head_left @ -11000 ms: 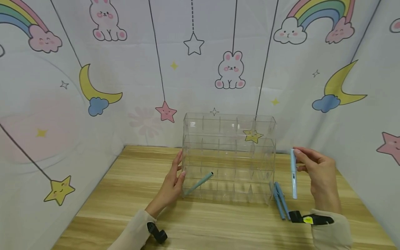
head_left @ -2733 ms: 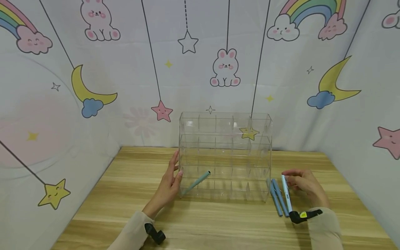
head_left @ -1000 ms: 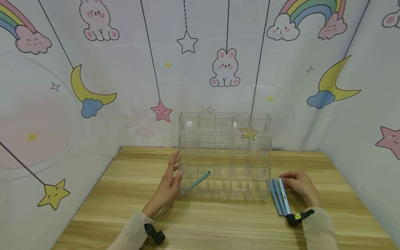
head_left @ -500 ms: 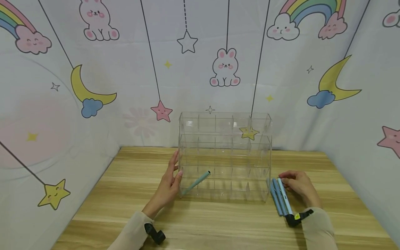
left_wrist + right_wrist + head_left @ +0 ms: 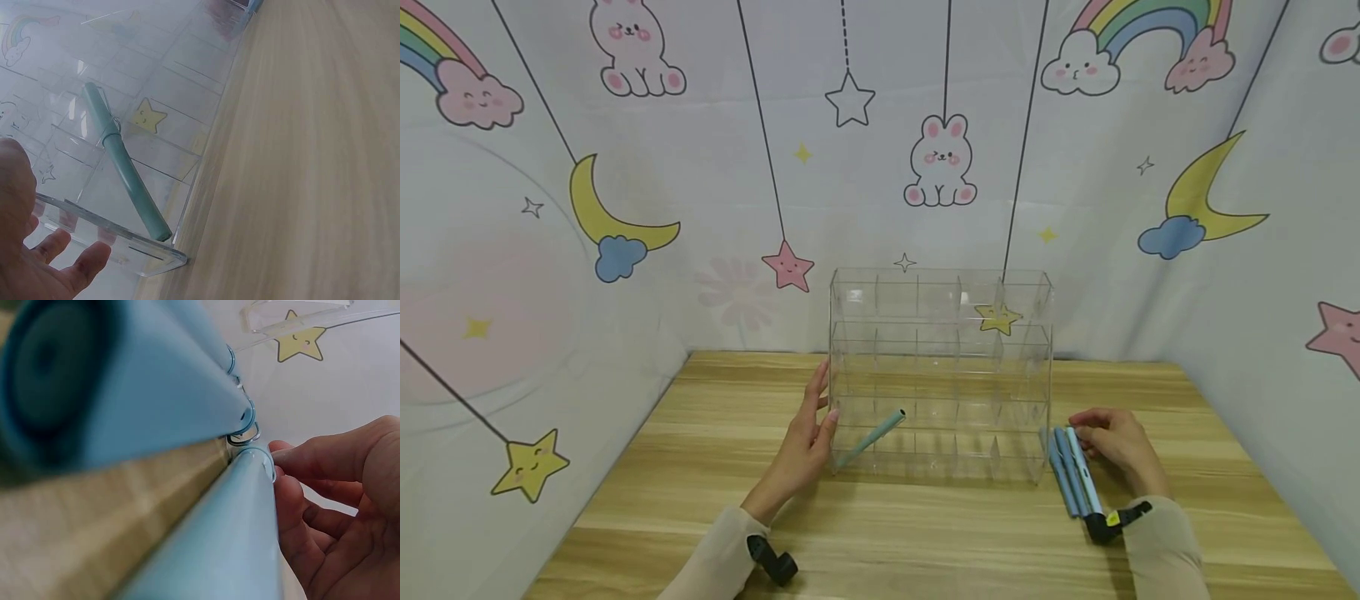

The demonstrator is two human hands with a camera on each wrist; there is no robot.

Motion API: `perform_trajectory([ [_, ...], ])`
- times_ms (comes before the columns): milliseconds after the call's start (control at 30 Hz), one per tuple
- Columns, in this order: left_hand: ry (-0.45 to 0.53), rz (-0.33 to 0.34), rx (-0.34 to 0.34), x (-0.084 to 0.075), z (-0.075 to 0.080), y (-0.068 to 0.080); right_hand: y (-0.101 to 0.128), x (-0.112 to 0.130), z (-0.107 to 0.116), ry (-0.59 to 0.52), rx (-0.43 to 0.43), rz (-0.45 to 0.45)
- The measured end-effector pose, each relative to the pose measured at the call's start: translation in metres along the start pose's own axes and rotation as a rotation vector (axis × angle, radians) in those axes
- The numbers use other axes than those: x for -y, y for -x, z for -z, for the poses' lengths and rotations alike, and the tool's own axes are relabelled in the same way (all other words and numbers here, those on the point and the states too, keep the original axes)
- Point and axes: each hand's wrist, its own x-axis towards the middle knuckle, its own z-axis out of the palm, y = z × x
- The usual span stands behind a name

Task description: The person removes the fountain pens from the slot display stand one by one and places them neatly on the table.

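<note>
Left hand (image 5: 797,450) at left side of clear organizer (image 5: 937,302); fingers fairly straight along outside of side panel, thumb at front edge. Grip loose, spread against the panel, not curled round anything. Left wrist view shows fingertips right by the clear panel.

Right hand (image 5: 1116,442) on the other side, pinching light blue pen (image 5: 1083,472) at its far end, near the clip. Grip nearly closed, thumb and index together on the pen, other fingers bent in. Pen lies at a slant on bench (image 5: 880,542), near end partly behind black wrist camera (image 5: 1102,528).

Two darker blue pens (image 5: 1071,472) lie just left of the light blue one, roughly parallel, all three side by side between organizer's right side and right hand. Whether the leftmost touches the organizer, can't tell. Right wrist view: metal clips bunched close together, one pen end large and blurred up front.

Green pen (image 5: 874,436) sits tilted at organizer's lower left, clip end up and to the right, other end down by the left side panel. Exact compartment hard to tell through the clear plastic.

Organizer stands upright on the bench, tiers split by thin dividers. Behind: white backdrop (image 5: 730,192) with bunnies, stars, moons, rainbows. Both sleeves beige; second black camera (image 5: 771,560) on left wrist.
</note>
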Motion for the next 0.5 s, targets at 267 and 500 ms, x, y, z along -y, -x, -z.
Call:
perform_trajectory([
  [267,0.003,0.007,0.003,-0.0013,0.0003,0.0002,-0.0003,-0.0007,-0.0014,-0.005,-0.007,-0.014],
  [500,-0.002,0.026,0.002,-0.0007,0.0000,0.0000,0.0004,-0.0026,-0.0009,0.036,-0.025,0.009],
])
